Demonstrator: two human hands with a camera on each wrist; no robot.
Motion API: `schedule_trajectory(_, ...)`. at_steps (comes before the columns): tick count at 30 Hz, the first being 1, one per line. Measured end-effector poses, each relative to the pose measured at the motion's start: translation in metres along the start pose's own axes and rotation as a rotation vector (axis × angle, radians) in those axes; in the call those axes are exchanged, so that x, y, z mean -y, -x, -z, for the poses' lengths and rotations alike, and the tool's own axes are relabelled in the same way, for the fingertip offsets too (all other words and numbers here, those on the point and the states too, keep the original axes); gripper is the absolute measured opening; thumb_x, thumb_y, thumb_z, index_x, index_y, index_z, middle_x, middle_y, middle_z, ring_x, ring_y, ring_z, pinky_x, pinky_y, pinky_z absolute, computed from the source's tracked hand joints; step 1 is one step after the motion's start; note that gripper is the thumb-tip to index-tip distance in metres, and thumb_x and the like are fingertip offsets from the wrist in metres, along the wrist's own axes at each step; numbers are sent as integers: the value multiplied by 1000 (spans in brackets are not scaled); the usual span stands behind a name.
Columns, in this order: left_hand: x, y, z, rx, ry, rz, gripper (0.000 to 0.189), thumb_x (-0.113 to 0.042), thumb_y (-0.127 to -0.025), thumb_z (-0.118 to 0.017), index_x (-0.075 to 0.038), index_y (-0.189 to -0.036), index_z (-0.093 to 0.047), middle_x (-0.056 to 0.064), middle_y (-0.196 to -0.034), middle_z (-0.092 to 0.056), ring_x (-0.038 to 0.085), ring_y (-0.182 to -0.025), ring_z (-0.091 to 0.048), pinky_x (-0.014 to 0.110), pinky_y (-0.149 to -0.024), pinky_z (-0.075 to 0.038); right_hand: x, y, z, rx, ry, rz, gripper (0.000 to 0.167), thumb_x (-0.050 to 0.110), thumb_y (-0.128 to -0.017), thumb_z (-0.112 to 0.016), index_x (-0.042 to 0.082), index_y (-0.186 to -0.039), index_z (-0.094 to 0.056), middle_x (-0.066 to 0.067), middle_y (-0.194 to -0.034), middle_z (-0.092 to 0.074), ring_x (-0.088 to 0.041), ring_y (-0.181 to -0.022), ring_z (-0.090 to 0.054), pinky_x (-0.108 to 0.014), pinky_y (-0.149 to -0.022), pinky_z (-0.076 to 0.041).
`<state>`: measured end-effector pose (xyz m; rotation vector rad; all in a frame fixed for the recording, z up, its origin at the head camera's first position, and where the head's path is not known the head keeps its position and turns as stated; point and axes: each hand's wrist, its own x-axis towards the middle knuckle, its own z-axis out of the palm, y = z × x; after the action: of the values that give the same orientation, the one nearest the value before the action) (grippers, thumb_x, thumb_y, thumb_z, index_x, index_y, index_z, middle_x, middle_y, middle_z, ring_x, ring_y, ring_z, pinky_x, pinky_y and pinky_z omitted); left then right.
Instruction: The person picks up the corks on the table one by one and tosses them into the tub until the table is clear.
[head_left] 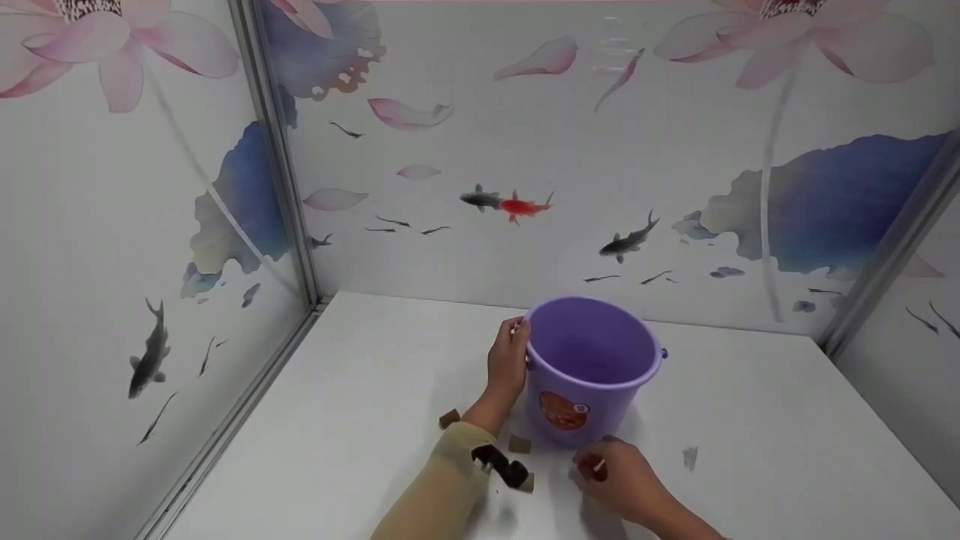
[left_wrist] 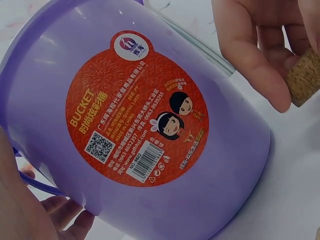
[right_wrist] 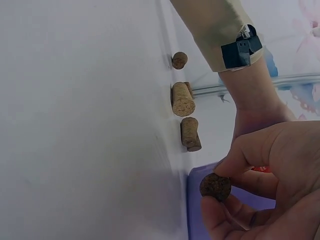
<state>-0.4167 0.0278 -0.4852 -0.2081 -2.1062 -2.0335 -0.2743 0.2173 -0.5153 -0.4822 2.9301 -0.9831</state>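
A purple bucket (head_left: pixel 592 405) with a round red label stands upright on the white table. My left hand (head_left: pixel 510 360) grips its left side, fingers near the rim, and in the left wrist view the fingertips (left_wrist: pixel 80 225) press the wall beside the handle (left_wrist: pixel 42 186). Between thumb and fingers, my right hand (head_left: pixel 619 480) pinches a cork (right_wrist: pixel 215 187) low in front of the bucket. The cork's round end faces the right wrist camera. More corks (right_wrist: pixel 183 100) lie on the table near the left forearm, some partly hidden behind others.
A small clear scrap (head_left: pixel 690 457) lies on the table (head_left: pixel 772 420) to the right of the bucket. White panels (head_left: pixel 450 262) printed with fish and lotus flowers enclose the table at the back and sides. A black device (right_wrist: pixel 242 52) is strapped at the left wrist.
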Motion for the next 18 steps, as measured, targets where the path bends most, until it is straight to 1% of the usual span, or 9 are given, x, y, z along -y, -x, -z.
schedule_trajectory(6, -1, 0, 0, 11, 3, -4, 49, -51, -110, -43, -17, -141, -61, 12, -125, -70, 13, -92, -63, 27, -74, -52, 4, 0, 5, 9, -37, -39, 19, -3, -82, -77, 10, -96, -77, 0, -91, -67, -16, -80, -60, -25, -68, -53)
schedule_trajectory(10, -1, -1, 2, 9, 0, -5, 50, -52, -110, -43, -17, -141, -61, 11, -127, -70, 14, -95, -64, 28, -76, -54, 7, 1, 5, 24, -44, -26, 22, -4, -81, -75, 9, -98, -77, -1, -94, -67, -15, -81, -61, -25, -68, -53)
schedule_trajectory(13, 0, 0, 2, 5, -8, 3, 49, -52, -110, -42, -18, -141, -60, 7, -128, -70, 14, -97, -64, 29, -77, -54, 10, 2, 6, 45, -60, -26, 21, -2, -82, -76, 10, -100, -78, -1, -95, -68, -15, -81, -61, -25, -69, -54)
schedule_trajectory(16, 1, 1, 0, 14, -5, 1, 50, -53, -110, -43, -18, -142, -60, 7, -126, -70, 14, -97, -63, 28, -77, -54, 11, 5, 8, 34, -56, -22, 21, -1, -83, -76, 10, -100, -78, 0, -95, -67, -13, -81, -60, -25, -69, -53)
schedule_trajectory(17, 2, 1, -1, 18, 1, -1, 50, -53, -110, -43, -18, -142, -60, 8, -125, -70, 14, -96, -63, 28, -76, -53, 12, 6, 8, 26, -48, -14, 21, -2, -82, -76, 10, -100, -78, 0, -94, -67, -12, -80, -60, -25, -69, -53)
schedule_trajectory(18, 2, 0, 1, 19, 3, -6, 50, -53, -110, -43, -18, -142, -60, 10, -125, -70, 13, -95, -63, 28, -76, -53, 13, 6, 6, 13, -40, 3, 21, -3, -82, -76, 10, -99, -78, 0, -93, -67, -11, -80, -59, -24, -68, -52)
